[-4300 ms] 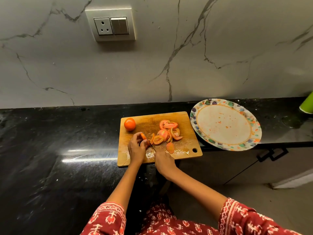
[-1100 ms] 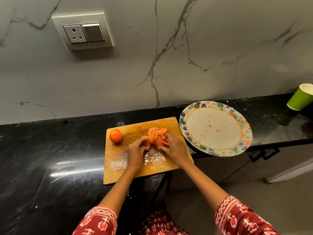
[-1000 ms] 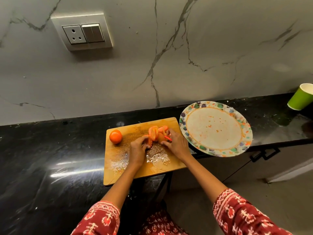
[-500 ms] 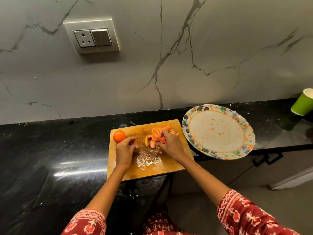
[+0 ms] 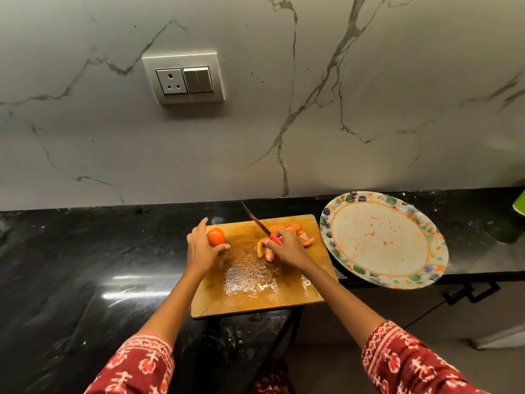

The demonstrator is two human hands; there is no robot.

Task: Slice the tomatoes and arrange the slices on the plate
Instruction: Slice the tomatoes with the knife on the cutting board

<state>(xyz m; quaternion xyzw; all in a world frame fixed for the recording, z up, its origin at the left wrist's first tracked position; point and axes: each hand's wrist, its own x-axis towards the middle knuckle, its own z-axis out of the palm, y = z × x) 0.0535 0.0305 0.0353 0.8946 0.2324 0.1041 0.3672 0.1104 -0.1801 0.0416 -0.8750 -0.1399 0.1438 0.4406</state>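
Cupping whole tomato (image 5: 216, 236): left grip (image 5: 200, 249) | right grip (image 5: 287, 247) clamped on knife (image 5: 260, 225)

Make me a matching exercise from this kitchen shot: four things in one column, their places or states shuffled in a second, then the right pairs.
Things
1. whole orange-red tomato
2. red-handled knife
3. round plate with the colourful patterned rim
4. pile of cut tomato slices

Places or states
A. on the wooden cutting board, partly hidden by the right hand
B. bare of slices, only smears and bits on it
C. gripped by the left hand
D. held in the right hand, blade pointing toward the wall

Pairs: 1-C, 2-D, 3-B, 4-A
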